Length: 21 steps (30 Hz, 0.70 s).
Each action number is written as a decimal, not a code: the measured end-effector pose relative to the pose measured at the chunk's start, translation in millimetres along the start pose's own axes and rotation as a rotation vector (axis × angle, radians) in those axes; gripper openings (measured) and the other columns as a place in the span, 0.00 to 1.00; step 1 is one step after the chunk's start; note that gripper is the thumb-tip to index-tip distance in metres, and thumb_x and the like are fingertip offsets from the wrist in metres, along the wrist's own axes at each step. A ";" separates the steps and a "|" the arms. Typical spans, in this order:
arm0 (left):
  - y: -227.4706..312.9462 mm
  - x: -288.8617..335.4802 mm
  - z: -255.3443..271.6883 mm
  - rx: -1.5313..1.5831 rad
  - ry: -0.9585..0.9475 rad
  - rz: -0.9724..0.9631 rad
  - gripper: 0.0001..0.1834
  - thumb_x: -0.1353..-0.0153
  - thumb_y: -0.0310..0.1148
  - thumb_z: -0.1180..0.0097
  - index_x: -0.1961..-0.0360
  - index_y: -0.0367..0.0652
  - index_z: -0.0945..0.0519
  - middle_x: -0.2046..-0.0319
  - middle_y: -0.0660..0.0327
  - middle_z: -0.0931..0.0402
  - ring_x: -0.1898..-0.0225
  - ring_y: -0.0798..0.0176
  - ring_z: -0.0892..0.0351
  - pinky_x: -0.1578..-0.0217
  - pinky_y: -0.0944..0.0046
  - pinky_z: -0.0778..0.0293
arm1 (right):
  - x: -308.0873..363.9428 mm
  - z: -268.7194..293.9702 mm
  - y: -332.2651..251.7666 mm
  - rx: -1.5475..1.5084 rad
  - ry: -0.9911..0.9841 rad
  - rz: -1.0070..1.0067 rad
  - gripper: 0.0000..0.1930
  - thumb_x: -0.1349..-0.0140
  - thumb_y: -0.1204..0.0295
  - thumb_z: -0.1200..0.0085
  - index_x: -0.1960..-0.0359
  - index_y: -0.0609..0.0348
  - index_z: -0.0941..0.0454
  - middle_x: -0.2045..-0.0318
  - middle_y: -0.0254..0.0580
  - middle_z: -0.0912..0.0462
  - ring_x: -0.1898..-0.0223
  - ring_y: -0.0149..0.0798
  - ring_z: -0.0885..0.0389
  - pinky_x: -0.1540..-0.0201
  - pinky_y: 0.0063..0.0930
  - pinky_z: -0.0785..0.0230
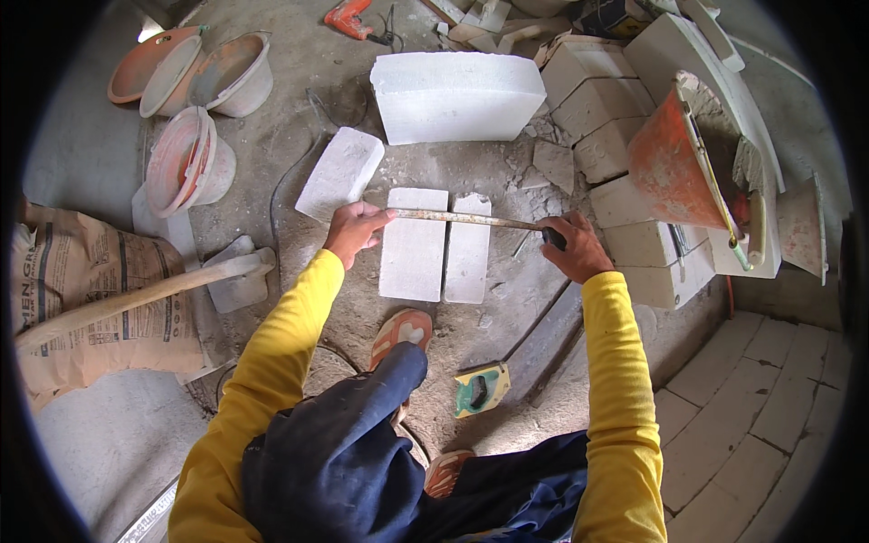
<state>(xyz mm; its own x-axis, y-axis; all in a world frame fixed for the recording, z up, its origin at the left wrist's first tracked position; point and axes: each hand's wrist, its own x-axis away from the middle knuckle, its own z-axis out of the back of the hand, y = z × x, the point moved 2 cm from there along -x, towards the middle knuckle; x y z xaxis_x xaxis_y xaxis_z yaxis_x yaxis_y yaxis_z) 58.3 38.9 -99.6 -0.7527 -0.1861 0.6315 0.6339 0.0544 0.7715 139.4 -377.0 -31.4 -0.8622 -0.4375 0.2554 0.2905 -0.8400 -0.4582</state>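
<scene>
A narrow metal tape measure (471,218) is stretched between my hands, across the upper part of two pale blocks on the floor. My left hand (356,233) pinches its free end, beside the wider block (414,258). Wrapped round the dark case (554,238) is my right hand (581,249), to the right of the narrower block (467,262). A thin dark gap runs between these two blocks. Another block (340,172) lies askew just beyond my left hand. Farther off stands a large white block (457,98).
A handsaw with a yellow-green handle (482,391) lies near my feet. An orange bucket (670,163) sits on stacked blocks (625,231) at right. At left are plastic basins (190,163), a paper sack (109,290) and a wooden-handled tool (154,297). An orange power tool (348,18) lies far off.
</scene>
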 end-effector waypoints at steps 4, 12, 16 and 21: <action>-1.7 -0.7 -1.8 0.012 0.015 -0.007 0.21 0.38 0.43 0.24 0.53 0.38 0.15 0.57 0.60 0.15 0.53 0.62 0.17 0.47 0.51 0.21 | 2.4 -1.7 3.6 0.021 0.018 0.033 0.25 0.41 0.64 0.33 0.40 0.43 0.18 0.48 0.52 0.23 0.41 0.57 0.24 0.34 0.48 0.29; 0.9 0.3 -4.4 -0.006 0.024 -0.025 0.21 0.37 0.41 0.24 0.54 0.36 0.15 0.56 0.58 0.14 0.52 0.61 0.16 0.48 0.52 0.20 | 3.9 -8.2 8.5 0.016 0.054 0.061 0.24 0.40 0.64 0.33 0.41 0.44 0.19 0.49 0.52 0.23 0.44 0.57 0.23 0.35 0.48 0.29; 0.0 0.2 -2.2 -0.008 0.034 -0.031 0.21 0.37 0.41 0.24 0.54 0.35 0.14 0.56 0.57 0.14 0.53 0.61 0.16 0.48 0.53 0.19 | 2.5 -10.9 7.3 0.004 0.061 0.058 0.24 0.40 0.65 0.33 0.41 0.45 0.19 0.50 0.53 0.23 0.44 0.57 0.23 0.36 0.48 0.29; 0.7 1.1 -4.4 -0.013 0.029 -0.037 0.19 0.36 0.40 0.25 0.54 0.34 0.14 0.57 0.57 0.13 0.54 0.61 0.15 0.49 0.56 0.19 | 3.3 -16.0 11.6 -0.004 0.073 0.081 0.23 0.40 0.66 0.32 0.41 0.45 0.19 0.49 0.53 0.23 0.43 0.57 0.23 0.36 0.48 0.29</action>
<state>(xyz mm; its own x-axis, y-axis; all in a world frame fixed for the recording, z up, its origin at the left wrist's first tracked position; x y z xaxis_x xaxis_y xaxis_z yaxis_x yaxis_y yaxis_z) 58.6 34.4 -98.7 -0.7706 -0.2157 0.5997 0.6077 0.0346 0.7934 133.3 -383.0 -49.5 -0.8642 -0.4788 0.1547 0.3585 -0.8017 -0.4782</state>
